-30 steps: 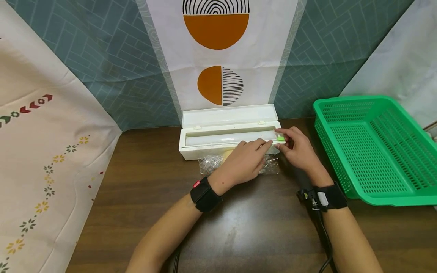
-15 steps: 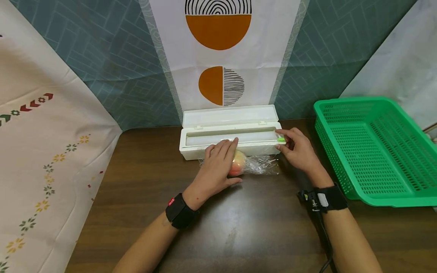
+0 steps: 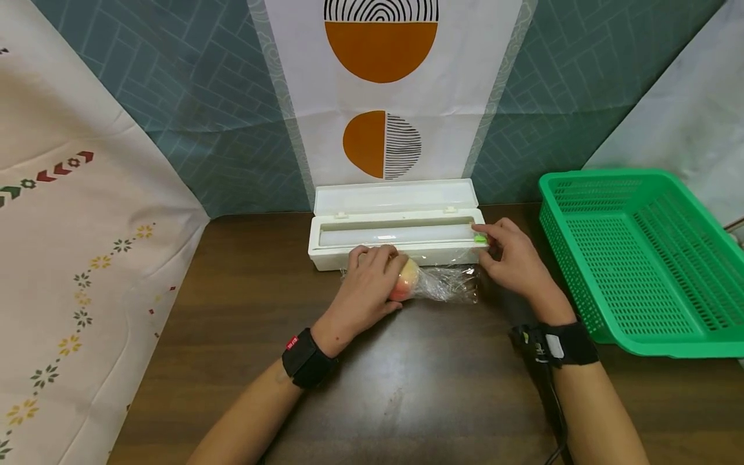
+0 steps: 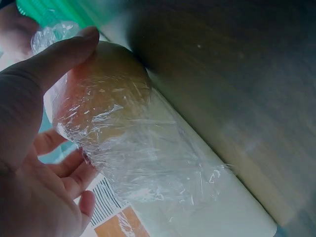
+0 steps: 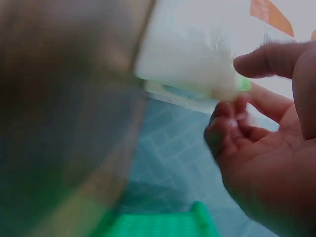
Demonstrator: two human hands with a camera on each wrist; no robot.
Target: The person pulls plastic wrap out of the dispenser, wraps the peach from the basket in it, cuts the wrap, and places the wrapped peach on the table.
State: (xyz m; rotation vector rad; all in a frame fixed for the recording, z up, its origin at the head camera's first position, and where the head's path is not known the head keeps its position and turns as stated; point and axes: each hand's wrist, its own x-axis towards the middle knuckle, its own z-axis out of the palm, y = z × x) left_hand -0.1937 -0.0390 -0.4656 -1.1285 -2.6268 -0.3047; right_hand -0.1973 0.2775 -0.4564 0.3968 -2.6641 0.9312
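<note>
A red-and-yellow apple (image 3: 405,280) wrapped in clear cling film (image 3: 450,284) lies on the table before a white cling film dispenser (image 3: 401,253). My left hand (image 3: 366,284) holds the apple; the left wrist view has the thumb across it and curled fingers on its other side. The dispenser's lid (image 3: 395,197) stands raised, showing a pale roll (image 3: 395,235) inside. At its right end my right hand (image 3: 514,261) grips the corner, thumb in front and index finger on top, beside a small green slider (image 3: 480,239). The other right fingers are curled.
A green plastic basket (image 3: 651,345) stands on the right of the wooden table (image 3: 383,400). Behind the dispenser hangs a patterned cloth (image 3: 244,148), and a cream cloth (image 3: 104,310) covers the left side. A black cable (image 3: 558,420) runs from the right wrist.
My left hand has moved from the dispenser's right front edge leftward and down onto the wrapped apple, its fingers now bent round it. My right hand stays at the dispenser's right end.
</note>
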